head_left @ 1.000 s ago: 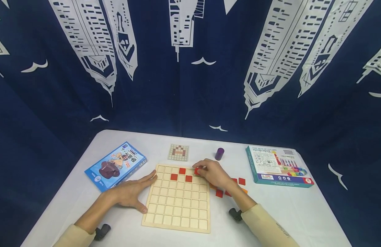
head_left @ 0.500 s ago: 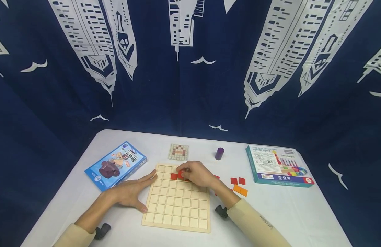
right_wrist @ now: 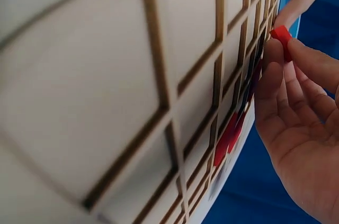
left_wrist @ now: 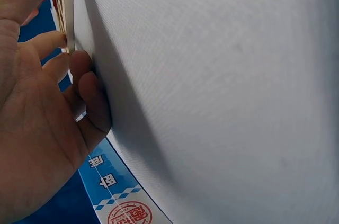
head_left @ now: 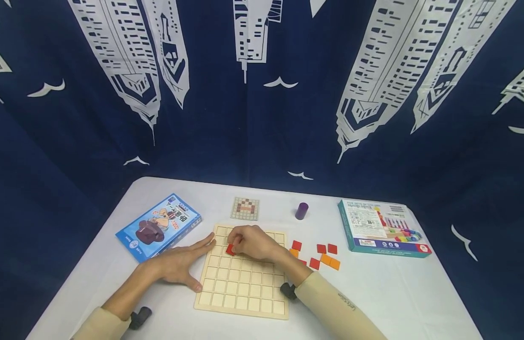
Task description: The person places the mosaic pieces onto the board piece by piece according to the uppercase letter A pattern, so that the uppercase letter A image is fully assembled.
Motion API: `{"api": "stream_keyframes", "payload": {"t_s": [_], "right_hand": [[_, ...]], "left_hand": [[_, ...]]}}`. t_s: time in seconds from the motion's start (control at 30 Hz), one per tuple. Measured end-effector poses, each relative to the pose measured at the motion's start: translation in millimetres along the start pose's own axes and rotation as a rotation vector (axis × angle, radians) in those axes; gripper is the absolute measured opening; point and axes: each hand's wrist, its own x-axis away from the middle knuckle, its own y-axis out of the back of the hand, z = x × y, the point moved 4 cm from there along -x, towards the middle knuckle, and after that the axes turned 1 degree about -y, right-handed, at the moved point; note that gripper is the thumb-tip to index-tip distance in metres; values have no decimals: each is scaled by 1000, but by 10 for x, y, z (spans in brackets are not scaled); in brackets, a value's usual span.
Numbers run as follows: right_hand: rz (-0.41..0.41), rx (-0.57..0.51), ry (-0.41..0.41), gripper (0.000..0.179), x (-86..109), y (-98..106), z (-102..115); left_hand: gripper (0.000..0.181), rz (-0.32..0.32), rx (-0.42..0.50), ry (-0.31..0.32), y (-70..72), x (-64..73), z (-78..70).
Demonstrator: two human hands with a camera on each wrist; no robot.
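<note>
My right hand (head_left: 254, 242) has crossed leftward, pinching a flat, square red tile (head_left: 230, 249) over the upper left of the pale wooden board (head_left: 245, 276), gridded in recessed squares. My left hand (head_left: 175, 265) stays spread at the board's left edge.

Head pic: light's soft & pretty even, white table (head_left: 415, 293) v. bright, blue curtain (head_left: 245, 132) dark. Tiny words on the green box (head_left: 387, 231) are fuzzy. L wrist pic: dimmer, kinda gray, w/ a long soft shadow slanting down the table by the left hand (left_wrist: 42, 113); edge of the blue box (left_wrist: 116, 173) looks bent. R wrist pic: near part of the board (right_wrist: 79, 75) is blurry, red tile (right_wrist: 282, 39) clearer.
</note>
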Motion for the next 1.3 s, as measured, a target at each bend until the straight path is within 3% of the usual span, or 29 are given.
{"api": "stream_keyframes", "payload": {"t_s": [0.87, 1.3], "right_hand": [[-22, 177, -12, 7, -85, -141, 66], [-35, 207, -5, 9, -56, -154, 85]], "left_hand": [[124, -12, 1, -25, -20, -2, 6], [124, -12, 23, -19, -16, -9, -13]]}}
